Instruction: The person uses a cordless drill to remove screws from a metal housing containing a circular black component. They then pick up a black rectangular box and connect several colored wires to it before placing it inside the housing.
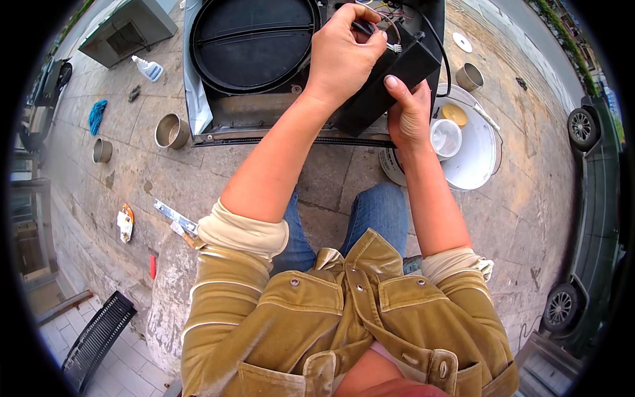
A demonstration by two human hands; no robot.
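A black rectangular box (383,86) is tilted over the near right edge of an opened metal appliance housing (231,126). My right hand (410,112) grips the box from its near right side, thumb on top. Above the box's far end my left hand (347,53) is closed, fingertips pinched around thin wires; a small dark piece also shows between the fingers. A white connector (395,47) pokes out beside the left fingertips. Left of my hands, a large round black fan cover (254,43) sits in the housing. Colored wires (390,10) lie farther back inside it.
A white bucket (479,149) with a clear plastic cup (446,137) stands at right. Metal cups (172,131) (469,77), a spray bottle (147,68) and a blue cloth (97,116) are on the paving. A dark car (595,218) is parked far right.
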